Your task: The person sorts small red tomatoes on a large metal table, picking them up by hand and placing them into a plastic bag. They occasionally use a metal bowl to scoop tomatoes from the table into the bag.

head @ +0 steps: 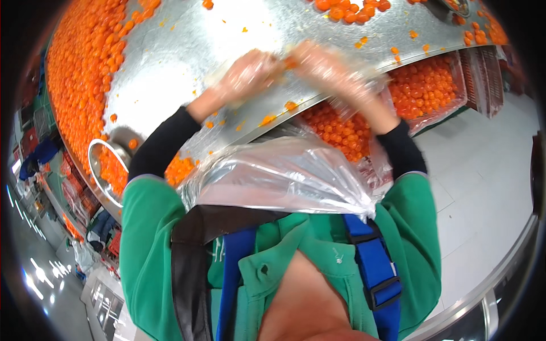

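Note:
Both of my hands wear clear plastic gloves and meet above the metal tabletop [162, 81], blurred by motion. My left hand [251, 72] has its fingers curled in towards the right one; whether it grips anything is hidden. At the fingertips of my right hand [322, 64] shows an orange egg yolk [291, 63], its outline smeared. A broken yolk [291, 105] lies on the table near the front edge, just below the hands. Beside it is a smear of yolk bits [268, 120].
A large heap of yolks [85, 76] covers the table's left side. A metal bowl [91, 160] with yolks tilts near my left elbow. Another yolk group [349, 13] sits at the far side. Plastic-lined crates of yolks [422, 87] stand below the table edge, under my right forearm [379, 115].

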{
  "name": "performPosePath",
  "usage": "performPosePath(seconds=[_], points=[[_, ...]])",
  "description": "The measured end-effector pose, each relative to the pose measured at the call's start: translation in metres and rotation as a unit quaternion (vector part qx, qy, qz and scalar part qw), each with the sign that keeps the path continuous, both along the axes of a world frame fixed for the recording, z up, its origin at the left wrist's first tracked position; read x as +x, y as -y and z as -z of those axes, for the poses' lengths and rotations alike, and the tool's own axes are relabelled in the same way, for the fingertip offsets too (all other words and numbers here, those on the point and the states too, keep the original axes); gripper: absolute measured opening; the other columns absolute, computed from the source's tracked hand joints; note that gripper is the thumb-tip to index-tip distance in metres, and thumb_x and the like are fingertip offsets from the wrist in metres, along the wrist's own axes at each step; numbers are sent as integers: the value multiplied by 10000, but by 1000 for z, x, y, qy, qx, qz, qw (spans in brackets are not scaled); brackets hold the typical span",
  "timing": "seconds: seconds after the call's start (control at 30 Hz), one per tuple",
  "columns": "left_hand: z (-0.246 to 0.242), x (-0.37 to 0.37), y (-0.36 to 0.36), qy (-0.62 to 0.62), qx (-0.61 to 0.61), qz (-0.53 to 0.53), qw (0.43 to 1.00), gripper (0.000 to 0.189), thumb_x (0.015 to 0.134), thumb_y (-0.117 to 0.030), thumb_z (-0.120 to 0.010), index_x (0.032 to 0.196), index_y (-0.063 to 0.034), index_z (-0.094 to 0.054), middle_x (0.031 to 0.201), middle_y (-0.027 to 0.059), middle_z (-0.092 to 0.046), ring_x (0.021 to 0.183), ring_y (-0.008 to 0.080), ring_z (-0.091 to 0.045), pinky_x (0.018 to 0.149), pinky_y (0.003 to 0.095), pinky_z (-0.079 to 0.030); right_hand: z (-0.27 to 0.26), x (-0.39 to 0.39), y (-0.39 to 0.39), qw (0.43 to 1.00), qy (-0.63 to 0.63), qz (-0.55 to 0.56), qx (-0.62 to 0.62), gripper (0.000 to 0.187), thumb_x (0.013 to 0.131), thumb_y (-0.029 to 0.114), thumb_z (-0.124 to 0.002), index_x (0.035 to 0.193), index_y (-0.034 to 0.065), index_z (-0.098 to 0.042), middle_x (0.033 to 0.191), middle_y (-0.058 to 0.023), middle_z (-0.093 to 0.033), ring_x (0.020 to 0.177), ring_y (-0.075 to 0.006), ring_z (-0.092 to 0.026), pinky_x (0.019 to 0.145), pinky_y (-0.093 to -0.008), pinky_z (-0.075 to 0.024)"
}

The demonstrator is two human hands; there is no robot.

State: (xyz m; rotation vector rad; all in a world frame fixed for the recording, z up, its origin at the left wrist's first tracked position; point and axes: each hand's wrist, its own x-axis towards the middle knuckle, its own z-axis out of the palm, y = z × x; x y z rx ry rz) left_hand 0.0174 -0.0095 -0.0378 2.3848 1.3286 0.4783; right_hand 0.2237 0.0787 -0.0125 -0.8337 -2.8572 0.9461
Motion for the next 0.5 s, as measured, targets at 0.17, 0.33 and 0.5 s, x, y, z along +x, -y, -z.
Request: performPosePath(seconds=[0.17, 0.33, 0.5], points=[[-59, -56, 93, -80, -364, 53, 926, 199, 846, -255, -648, 1004, -142, -691, 932, 53, -659, 824, 220, -640, 676, 355, -530, -33, 5, 60, 983, -105, -33, -148, 362, 827, 383, -596, 1039, 91, -623, 1018, -118, -622, 992, -309, -588, 872, -417, -458], [-76, -49, 67, -4, -337, -141, 931, 227, 867, -310, -628, 974, -122, -695, 871, 67, -671, 768, 221, -645, 671, 352, -530, -24, 64, -45, 980, 189, -53, 41, 217, 746, 259, -641, 771, 46, -667, 726, -159, -641, 733, -355, -633, 671, -440, -503], [-41, -5, 21, 33, -149, -14, 988, 366, 857, -277, -630, 1186, -120, -592, 1120, 104, -633, 966, 252, -636, 799, 340, -531, -8, 69, -50, 963, 221, -97, 122, 129, 691, 117, -615, 722, 9, -679, 734, -219, -647, 679, -375, -644, 617, -455, -513]])
